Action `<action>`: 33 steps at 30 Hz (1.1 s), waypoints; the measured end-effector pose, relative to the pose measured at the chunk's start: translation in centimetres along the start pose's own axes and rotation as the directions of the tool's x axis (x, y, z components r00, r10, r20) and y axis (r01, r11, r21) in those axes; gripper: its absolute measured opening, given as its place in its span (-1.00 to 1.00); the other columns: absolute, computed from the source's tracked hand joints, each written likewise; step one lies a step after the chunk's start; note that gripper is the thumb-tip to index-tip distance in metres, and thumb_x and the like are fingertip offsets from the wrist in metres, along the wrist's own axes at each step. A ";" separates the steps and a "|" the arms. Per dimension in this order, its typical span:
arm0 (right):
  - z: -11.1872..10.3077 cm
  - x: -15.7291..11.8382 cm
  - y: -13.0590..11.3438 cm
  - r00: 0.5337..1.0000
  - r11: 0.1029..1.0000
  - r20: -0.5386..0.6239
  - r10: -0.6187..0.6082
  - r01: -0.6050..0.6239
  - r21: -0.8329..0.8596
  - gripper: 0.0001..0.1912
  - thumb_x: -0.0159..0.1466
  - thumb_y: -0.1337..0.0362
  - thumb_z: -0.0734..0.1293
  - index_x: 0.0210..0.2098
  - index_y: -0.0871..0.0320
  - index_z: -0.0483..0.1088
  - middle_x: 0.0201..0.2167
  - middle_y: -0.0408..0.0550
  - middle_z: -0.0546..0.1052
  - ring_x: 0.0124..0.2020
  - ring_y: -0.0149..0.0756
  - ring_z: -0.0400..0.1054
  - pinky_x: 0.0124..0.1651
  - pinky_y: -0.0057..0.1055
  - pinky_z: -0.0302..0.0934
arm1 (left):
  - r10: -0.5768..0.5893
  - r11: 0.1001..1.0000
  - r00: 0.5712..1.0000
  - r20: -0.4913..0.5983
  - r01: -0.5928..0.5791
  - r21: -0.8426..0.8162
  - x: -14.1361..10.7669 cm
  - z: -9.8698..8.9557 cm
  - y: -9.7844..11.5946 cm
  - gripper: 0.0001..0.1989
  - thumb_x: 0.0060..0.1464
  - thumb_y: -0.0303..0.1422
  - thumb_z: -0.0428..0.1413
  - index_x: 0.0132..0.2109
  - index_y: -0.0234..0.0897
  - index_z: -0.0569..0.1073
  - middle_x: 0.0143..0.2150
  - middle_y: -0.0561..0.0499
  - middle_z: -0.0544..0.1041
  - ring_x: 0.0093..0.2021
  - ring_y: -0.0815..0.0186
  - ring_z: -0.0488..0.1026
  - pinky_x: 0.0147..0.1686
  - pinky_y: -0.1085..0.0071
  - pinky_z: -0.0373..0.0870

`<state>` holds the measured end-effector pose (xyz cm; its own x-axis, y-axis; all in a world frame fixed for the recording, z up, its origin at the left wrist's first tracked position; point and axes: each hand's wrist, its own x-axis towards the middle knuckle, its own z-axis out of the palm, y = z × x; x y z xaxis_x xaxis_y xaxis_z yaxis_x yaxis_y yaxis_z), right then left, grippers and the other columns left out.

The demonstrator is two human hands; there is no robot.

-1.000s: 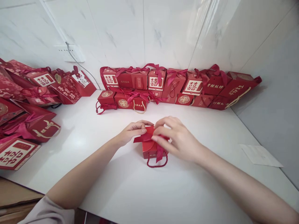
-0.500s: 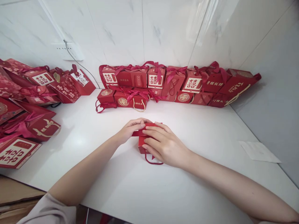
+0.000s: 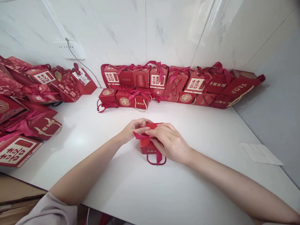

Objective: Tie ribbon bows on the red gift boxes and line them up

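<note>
Centre box (image 3: 145, 148): bright red. Ribbon (image 3: 140, 135): plain crimson. Carry cord (image 3: 152, 163): dark red. Rear row of boxes (image 3: 172, 89): red, with cream panels (image 3: 195, 84) bearing red characters, round gold medallions (image 3: 186, 97) and magenta-red bows (image 3: 160, 67). Left stack of boxes (image 3: 44, 93): red, some floral-patterned. Bench (image 3: 117, 187): plain white. Wall tiles (image 3: 168, 34): white, grey-veined.

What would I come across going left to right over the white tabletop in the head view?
Pile of red boxes → left hand → red box with a dark red rope handle → right hand → flat white sheet.
</note>
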<state>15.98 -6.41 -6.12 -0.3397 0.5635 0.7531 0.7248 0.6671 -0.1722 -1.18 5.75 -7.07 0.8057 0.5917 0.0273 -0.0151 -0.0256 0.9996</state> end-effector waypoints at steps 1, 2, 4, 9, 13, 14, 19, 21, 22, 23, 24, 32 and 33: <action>0.0 0.1 0.0 0.999 0.999 0.003 -0.043 0.043 -0.001 -0.81 0.35 0.47 0.24 -0.06 0.21 0.37 -0.28 -0.03 0.59 -0.21 -0.31 0.46 0.00 -0.27 0.30 | 0.015 0.999 1.000 -0.015 -0.014 0.037 -0.1 0.1 0.1 -0.57 0.01 -0.24 0.26 -0.51 -0.31 0.15 -0.02 -0.13 0.50 -0.07 0.19 0.43 -0.02 0.26 0.29; -0.1 0.2 0.0 0.995 0.995 0.006 -0.095 0.095 -0.005 -0.82 0.35 0.47 0.24 -0.08 0.22 0.38 -0.29 -0.04 0.59 -0.22 -0.32 0.45 0.01 -0.27 0.30 | 0.028 0.996 0.999 -0.033 -0.025 0.082 -0.1 0.2 0.2 -0.55 -0.01 -0.25 0.27 -0.51 -0.30 0.13 -0.03 -0.13 0.50 -0.06 0.19 0.43 0.00 0.25 0.28; -0.2 0.3 0.1 0.977 0.977 0.026 -0.213 0.213 -0.020 -0.87 0.35 0.47 0.25 -0.17 0.21 0.41 -0.32 -0.07 0.59 -0.24 -0.33 0.45 0.02 -0.29 0.30 | 0.040 0.987 0.997 -0.065 -0.029 0.161 -0.3 0.5 0.4 -0.53 -0.01 -0.26 0.27 -0.52 -0.29 0.10 -0.03 -0.14 0.50 -0.03 0.18 0.42 0.04 0.24 0.26; -0.8 0.2 0.2 0.875 0.876 0.137 -0.465 0.477 -0.071 -0.84 0.36 0.45 0.25 -0.28 0.19 0.45 -0.33 -0.10 0.58 -0.25 -0.35 0.45 -0.03 -0.33 0.31 | 0.019 0.977 0.995 -0.101 0.003 0.215 -0.5 0.8 0.8 -0.53 0.00 -0.25 0.25 -0.52 -0.28 0.08 -0.01 -0.14 0.48 -0.06 0.22 0.42 0.04 0.23 0.29; -0.9 0.0 0.1 0.846 0.850 0.185 -0.501 0.521 -0.082 -0.84 0.35 0.43 0.27 -0.33 0.17 0.45 -0.35 -0.11 0.56 -0.27 -0.35 0.44 -0.14 -0.37 0.31 | 0.039 0.966 0.996 -0.075 -0.019 0.258 -0.4 0.6 0.9 -0.54 0.03 -0.23 0.22 -0.52 -0.26 0.07 -0.01 -0.16 0.49 -0.02 0.19 0.42 0.05 0.22 0.29; -0.9 0.0 0.1 0.846 0.851 0.191 -0.498 0.519 -0.082 -0.84 0.35 0.44 0.27 -0.33 0.18 0.44 -0.35 -0.11 0.56 -0.27 -0.34 0.44 -0.15 -0.37 0.31 | 0.048 0.958 0.997 -0.065 -0.028 0.285 -0.4 0.5 0.9 -0.53 0.02 -0.22 0.23 -0.51 -0.26 0.07 -0.01 -0.16 0.49 0.00 0.18 0.42 0.05 0.22 0.29; -1.4 0.3 -0.5 0.870 0.901 0.255 -0.422 0.434 0.006 -0.77 0.37 0.48 0.19 -0.34 0.18 0.42 -0.34 -0.09 0.57 -0.29 -0.36 0.42 -0.15 -0.36 0.28 | 0.045 0.891 0.999 0.027 -0.052 0.451 -0.5 -0.1 1.4 -0.50 -0.08 -0.19 0.30 -0.48 -0.25 0.08 0.02 -0.13 0.48 0.05 0.14 0.39 0.08 0.20 0.26; -2.4 0.8 -1.1 0.877 0.937 0.333 -0.348 0.315 0.151 -0.77 0.37 0.48 0.17 -0.30 0.17 0.42 -0.34 -0.09 0.57 -0.29 -0.36 0.42 -0.14 -0.36 0.27 | 0.030 0.867 0.998 0.047 -0.049 0.496 -0.5 -0.2 1.6 -0.50 -0.09 -0.18 0.30 -0.48 -0.25 0.09 0.04 -0.12 0.47 0.07 0.14 0.37 0.09 0.19 0.25; -3.2 1.0 -1.3 0.871 0.944 0.386 -0.304 0.221 0.245 -0.80 0.37 0.47 0.18 -0.27 0.17 0.42 -0.34 -0.09 0.57 -0.28 -0.36 0.42 -0.14 -0.36 0.27 | 0.021 0.859 0.998 0.055 -0.046 0.510 -0.6 -0.3 1.7 -0.50 -0.09 -0.18 0.31 -0.48 -0.25 0.10 0.04 -0.11 0.47 0.08 0.14 0.36 0.09 0.19 0.24; -4.0 1.3 -1.5 0.857 0.933 0.443 -0.263 0.110 0.342 -0.84 0.36 0.44 0.21 -0.24 0.14 0.42 -0.31 -0.11 0.57 -0.26 -0.37 0.42 -0.12 -0.37 0.27 | 0.013 0.855 0.998 0.063 -0.044 0.516 -0.6 -0.3 1.9 -0.50 -0.10 -0.18 0.31 -0.48 -0.25 0.10 0.05 -0.11 0.47 0.08 0.13 0.36 0.09 0.19 0.24; -4.8 1.6 -1.6 0.834 0.906 0.505 -0.221 -0.016 0.423 -0.89 0.35 0.39 0.25 -0.22 0.12 0.42 -0.28 -0.12 0.58 -0.24 -0.38 0.43 -0.12 -0.40 0.27 | 0.006 0.857 0.997 0.075 -0.043 0.514 -0.7 -0.4 2.0 -0.50 -0.10 -0.18 0.31 -0.47 -0.25 0.09 0.04 -0.11 0.47 0.07 0.14 0.36 0.08 0.19 0.24; -6.7 2.4 1.7 0.490 0.576 0.766 0.416 -0.794 0.195 -0.74 0.34 0.06 0.27 -0.09 0.07 0.29 -0.48 -0.19 0.55 -0.46 -0.34 0.43 -0.40 -0.45 0.22 | -0.126 0.900 0.974 0.186 0.033 0.435 -1.3 -0.7 3.4 -0.62 -0.10 -0.23 0.33 -0.26 -0.25 0.30 0.23 -0.12 0.33 0.13 0.13 0.35 0.07 0.20 0.29; -6.3 2.3 2.0 0.446 0.507 0.803 0.395 -0.835 0.214 -0.71 0.32 0.04 0.30 -0.10 0.08 0.27 -0.48 -0.17 0.56 -0.45 -0.32 0.45 -0.38 -0.43 0.25 | -0.126 0.903 0.974 0.190 0.033 0.429 -1.3 -0.8 3.6 -0.62 -0.11 -0.24 0.33 -0.25 -0.24 0.32 0.26 -0.11 0.30 0.16 0.12 0.33 0.09 0.20 0.28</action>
<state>20.47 -6.82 -0.68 -0.3465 0.9061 -0.2427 0.5232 -0.0280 -0.8517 -2.76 5.49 -3.53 0.8988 0.4264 -0.1015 0.2669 -0.3489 0.8983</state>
